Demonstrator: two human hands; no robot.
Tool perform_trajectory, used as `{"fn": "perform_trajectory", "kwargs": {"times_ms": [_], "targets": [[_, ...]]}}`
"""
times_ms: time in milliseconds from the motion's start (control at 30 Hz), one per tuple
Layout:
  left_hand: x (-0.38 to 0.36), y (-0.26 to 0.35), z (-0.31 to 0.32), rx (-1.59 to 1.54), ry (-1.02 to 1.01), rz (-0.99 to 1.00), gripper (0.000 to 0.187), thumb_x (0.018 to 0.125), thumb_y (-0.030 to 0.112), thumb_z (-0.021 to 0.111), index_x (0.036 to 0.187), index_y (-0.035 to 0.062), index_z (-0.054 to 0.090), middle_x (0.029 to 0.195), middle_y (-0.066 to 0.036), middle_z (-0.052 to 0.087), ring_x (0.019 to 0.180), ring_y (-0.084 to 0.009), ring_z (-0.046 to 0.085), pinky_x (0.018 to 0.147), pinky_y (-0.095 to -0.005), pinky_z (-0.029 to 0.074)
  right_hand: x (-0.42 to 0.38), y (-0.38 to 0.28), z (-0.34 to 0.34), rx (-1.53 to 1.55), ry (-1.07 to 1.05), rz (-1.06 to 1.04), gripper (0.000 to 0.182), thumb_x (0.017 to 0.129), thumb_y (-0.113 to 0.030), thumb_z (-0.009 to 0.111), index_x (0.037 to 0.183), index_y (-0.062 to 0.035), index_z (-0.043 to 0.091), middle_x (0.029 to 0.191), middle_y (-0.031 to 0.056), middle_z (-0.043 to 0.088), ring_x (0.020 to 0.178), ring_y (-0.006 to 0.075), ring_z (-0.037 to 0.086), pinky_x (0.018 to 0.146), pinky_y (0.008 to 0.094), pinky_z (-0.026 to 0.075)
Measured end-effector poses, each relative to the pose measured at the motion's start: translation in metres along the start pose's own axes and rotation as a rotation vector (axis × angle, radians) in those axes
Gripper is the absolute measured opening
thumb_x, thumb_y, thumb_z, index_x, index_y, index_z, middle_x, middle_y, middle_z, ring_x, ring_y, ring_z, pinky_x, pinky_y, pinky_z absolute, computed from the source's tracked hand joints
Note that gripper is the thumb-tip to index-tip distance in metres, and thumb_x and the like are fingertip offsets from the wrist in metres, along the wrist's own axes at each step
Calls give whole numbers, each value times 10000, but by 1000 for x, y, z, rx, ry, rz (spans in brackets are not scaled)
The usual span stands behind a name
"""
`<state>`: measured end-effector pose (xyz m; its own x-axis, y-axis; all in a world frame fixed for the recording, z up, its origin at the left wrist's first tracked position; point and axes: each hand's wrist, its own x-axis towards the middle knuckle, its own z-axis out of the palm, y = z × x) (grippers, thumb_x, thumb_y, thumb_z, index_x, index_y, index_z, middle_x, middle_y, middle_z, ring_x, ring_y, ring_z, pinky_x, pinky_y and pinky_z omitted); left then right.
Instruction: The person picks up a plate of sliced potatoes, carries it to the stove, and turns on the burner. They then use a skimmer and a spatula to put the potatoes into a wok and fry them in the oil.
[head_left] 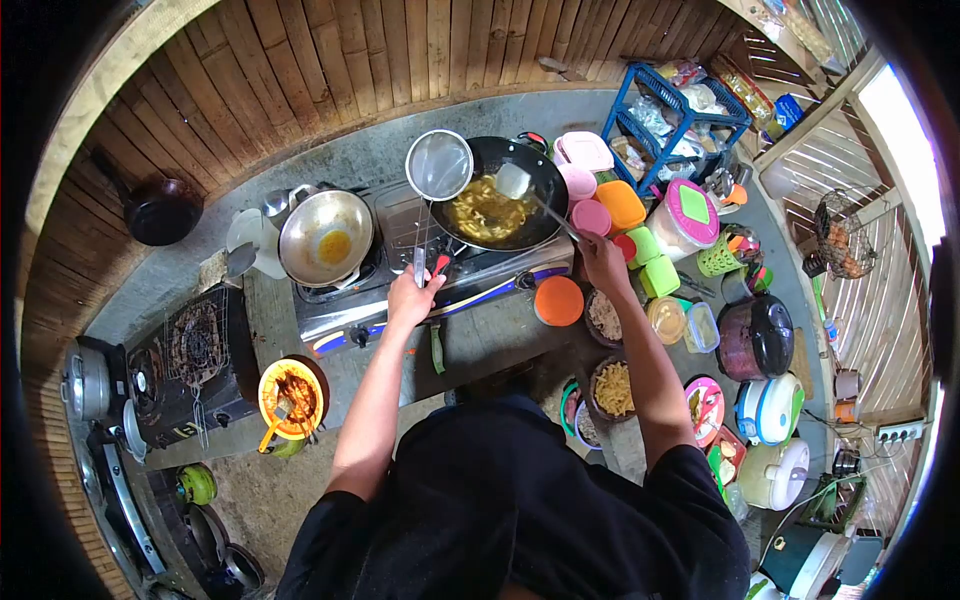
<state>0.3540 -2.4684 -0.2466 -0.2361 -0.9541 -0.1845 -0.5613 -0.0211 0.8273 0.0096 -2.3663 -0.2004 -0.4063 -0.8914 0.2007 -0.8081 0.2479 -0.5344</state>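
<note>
In my left hand (413,298) is the handle of a round mesh strainer (440,165), held over the left rim of a black wok (545,190). My right hand (602,262) grips a metal spatula (513,181), whose blade is in the wok above pale pieces of food (480,212) in oil. The wok stands on the right burner of a gas stove (340,318). On the left burner sits a metal pan (325,238) with a little yellow liquid.
Left of the stove are an orange bowl (290,398) of red sauce and a grill rack (195,340). Colored containers (620,205), a blue rack (650,130) and a rice cooker (756,336) line the right. A knife (437,348) lies near the counter's front edge.
</note>
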Motion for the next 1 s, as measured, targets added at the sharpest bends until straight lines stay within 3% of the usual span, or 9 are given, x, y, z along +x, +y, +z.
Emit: {"fn": "perform_trajectory", "kwargs": {"times_ms": [233, 300, 433, 500, 533, 600, 833, 933, 1000], "targets": [[-1, 1, -1, -12, 1, 14, 343, 825, 335, 751, 883, 62, 551, 626, -67, 636, 505, -174, 657, 513, -332, 493, 2, -7, -18, -230, 71, -41, 254, 907, -223, 552, 1070, -70, 673, 919, 231, 673, 847, 414, 649, 742, 515, 514], [0, 0, 0, -9, 4, 13, 344, 825, 334, 752, 886, 59, 554, 623, -68, 636, 503, -174, 656, 511, -332, 493, 2, -3, -20, -147, -66, -34, 256, 902, -213, 565, 1081, -68, 678, 913, 226, 677, 854, 401, 658, 740, 485, 520], [-1, 2, -1, -12, 5, 2, 340, 823, 327, 754, 891, 57, 559, 618, -67, 637, 499, -173, 655, 505, -332, 493, 2, 6, -7, 62, -110, -78, 266, 899, -207, 580, 1105, -70, 678, 916, 220, 682, 857, 383, 669, 743, 446, 523], [0, 1, 0, 5, -3, -4, 335, 827, 334, 748, 890, 71, 549, 623, -70, 642, 516, -181, 662, 531, -338, 507, 4, -1, -6, 245, -306, 184, 275, 897, -202, 596, 1128, -76, 675, 905, 222, 685, 858, 367, 678, 753, 426, 519], [1, 0, -1, 21, -11, -9, 330, 831, 340, 741, 890, 86, 539, 628, -73, 648, 533, -189, 669, 557, -344, 522, 5, 1, -3, 245, -307, 183, 275, 897, -202, 596, 1128, -76, 675, 905, 222, 685, 858, 367, 678, 753, 426, 519], [2, -2, 0, 13, -10, -9, 329, 831, 341, 741, 890, 86, 541, 628, -72, 648, 533, -189, 669, 556, -344, 521, 7, 7, 3, 155, -56, -38, 280, 912, -209, 565, 1143, -88, 665, 887, 222, 683, 844, 373, 674, 743, 451, 523], [0, 1, 0, 25, -4, -4, 331, 828, 344, 744, 891, 82, 551, 626, -70, 649, 530, -190, 667, 556, -345, 519, 16, 3, 5, -257, 87, 9, 309, 925, -217, 509, 1195, -114, 620, 914, 225, 678, 836, 409, 657, 738, 503, 528], [1, 1, 0, 30, 1, -17, 332, 826, 346, 745, 887, 82, 554, 620, -68, 648, 531, -193, 669, 556, -347, 517, 17, 5, 17, -293, 71, 6, 296, 917, -270, 593, 1136, -80, 657, 864, 200, 685, 769, 355, 669, 665, 445, 516], [0, 1, -1, 32, 1, -7, 332, 826, 346, 746, 888, 82, 556, 618, -69, 647, 531, -193, 669, 557, -348, 517, 10, -19, 8, 130, -139, 169, 308, 935, -275, 589, 1167, -83, 653, 814, 172, 684, 694, 265, 669, 622, 379, 506]]}}
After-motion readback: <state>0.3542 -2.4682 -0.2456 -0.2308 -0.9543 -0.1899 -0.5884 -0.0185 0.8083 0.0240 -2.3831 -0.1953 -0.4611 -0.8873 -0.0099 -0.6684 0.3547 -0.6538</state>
